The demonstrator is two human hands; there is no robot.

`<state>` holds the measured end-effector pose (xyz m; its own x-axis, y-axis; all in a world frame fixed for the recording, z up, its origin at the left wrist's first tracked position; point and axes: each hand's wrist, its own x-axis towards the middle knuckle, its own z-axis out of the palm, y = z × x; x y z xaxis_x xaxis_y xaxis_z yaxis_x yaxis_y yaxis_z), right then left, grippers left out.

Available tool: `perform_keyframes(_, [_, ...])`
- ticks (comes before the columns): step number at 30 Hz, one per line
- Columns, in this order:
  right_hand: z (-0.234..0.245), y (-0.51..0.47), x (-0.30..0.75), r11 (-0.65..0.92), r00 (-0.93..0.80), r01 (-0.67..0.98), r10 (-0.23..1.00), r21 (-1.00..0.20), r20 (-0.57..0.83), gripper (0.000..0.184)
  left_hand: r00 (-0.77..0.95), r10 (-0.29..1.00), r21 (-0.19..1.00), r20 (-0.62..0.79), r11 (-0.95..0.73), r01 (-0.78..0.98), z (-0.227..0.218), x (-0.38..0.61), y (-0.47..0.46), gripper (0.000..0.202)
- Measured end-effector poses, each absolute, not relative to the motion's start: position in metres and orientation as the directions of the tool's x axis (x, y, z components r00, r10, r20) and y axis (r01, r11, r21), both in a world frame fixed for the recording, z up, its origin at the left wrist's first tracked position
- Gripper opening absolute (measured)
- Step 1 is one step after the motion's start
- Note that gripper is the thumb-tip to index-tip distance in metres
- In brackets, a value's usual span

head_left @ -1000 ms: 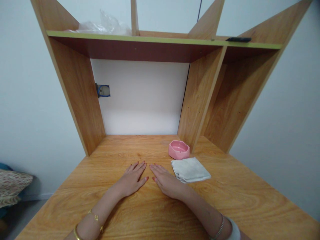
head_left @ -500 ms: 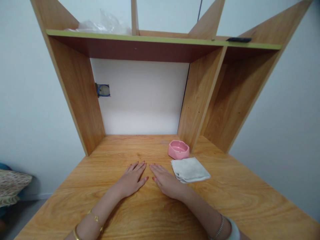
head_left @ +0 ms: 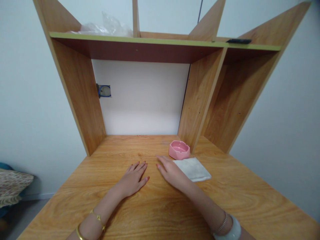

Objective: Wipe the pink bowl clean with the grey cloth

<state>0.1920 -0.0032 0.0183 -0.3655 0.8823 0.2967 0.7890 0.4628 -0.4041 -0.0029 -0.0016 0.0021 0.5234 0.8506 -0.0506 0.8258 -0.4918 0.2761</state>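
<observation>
My left hand [head_left: 133, 179] lies flat on the wooden desk [head_left: 150, 213], fingers spread and nothing held. My right hand [head_left: 172, 172] is to its right, fingers stretched out and holding nothing; it looks slightly raised over the desk. Just beyond and to the right of its fingertips stands a pink ashtray [head_left: 179, 154] with notches in its rim. A folded pale grey cloth [head_left: 195, 169] lies in front of the ashtray, its left part hidden behind my right hand and wrist.
A wooden shelf unit [head_left: 200, 100] rises at the back of the desk. Its upper board carries a clear plastic bag [head_left: 110, 27] at left and a flat black object [head_left: 238, 41] at right. An open wall socket box [head_left: 104, 91] shows at the back left. Patterned fabric [head_left: 15, 182] hangs far left.
My right hand has shifted forward and right, toward the ashtray, and seems to have lifted off the desk. My left hand has stayed in place.
</observation>
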Motion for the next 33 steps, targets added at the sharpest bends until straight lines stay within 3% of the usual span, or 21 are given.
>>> perform_keyframes(2, [0.036,0.008,0.207,0.294,-0.160,0.877,0.925,-0.380,0.345,0.039,0.523,0.851,0.275,-0.057,-0.490,0.827,0.003,-0.003,-0.002,0.065])
perform_keyframes(5, [0.057,0.028,0.242,-0.099,0.180,0.941,0.956,-0.323,0.232,0.034,0.516,0.854,0.276,-0.064,-0.481,0.832,0.004,-0.002,-0.002,0.065])
perform_keyframes(8, [0.063,0.045,0.274,-0.249,0.310,0.917,0.937,-0.311,0.162,0.039,0.506,0.860,0.283,-0.068,-0.470,0.836,0.003,-0.002,-0.003,0.064])
perform_keyframes(11, [0.056,0.057,0.291,-0.288,0.322,0.893,0.946,-0.346,0.044,0.036,0.496,0.867,0.294,-0.046,-0.463,0.836,0.002,-0.001,-0.004,0.062])
perform_keyframes(14, [0.048,0.064,0.295,-0.284,0.291,0.877,0.956,-0.388,-0.042,0.024,0.451,0.893,0.300,0.013,-0.433,0.850,0.001,0.003,-0.006,0.059])
perform_keyframes(17, [0.047,0.066,0.290,-0.246,0.266,0.882,0.964,-0.402,-0.007,0.021,0.382,0.919,0.349,0.098,-0.391,0.851,0.003,0.008,-0.006,0.055])
perform_keyframes(19, [0.049,0.064,0.282,-0.197,0.239,0.892,0.969,-0.407,0.055,0.021,0.316,0.932,0.452,0.178,-0.362,0.815,0.006,0.011,-0.003,0.054])
perform_keyframes(21, [0.053,0.058,0.268,-0.120,0.181,0.900,0.977,-0.420,0.110,0.021,0.232,0.947,0.628,0.221,-0.320,0.709,0.012,0.014,0.001,0.057])
perform_keyframes(23, [0.056,0.050,0.248,-0.017,0.087,0.895,0.987,-0.445,0.137,0.023,0.182,0.974,0.827,0.137,-0.214,0.520,0.020,0.016,0.005,0.067])
perform_keyframes(25, [0.057,0.039,0.225,0.091,-0.023,0.874,0.989,-0.477,0.146,0.024,0.219,0.975,0.948,-0.020,-0.051,0.313,0.027,0.018,0.006,0.073])
perform_keyframes(29, [0.055,0.021,0.181,0.250,-0.175,0.799,0.967,-0.547,0.187,0.027,0.308,0.931,0.973,-0.195,0.143,0.184,0.036,0.015,0.005,0.061])
perform_keyframes(33, [0.053,0.013,0.158,0.319,-0.193,0.706,0.946,-0.632,0.261,0.036,0.223,0.954,0.975,-0.200,0.173,0.138,0.035,-0.006,0.006,0.048])
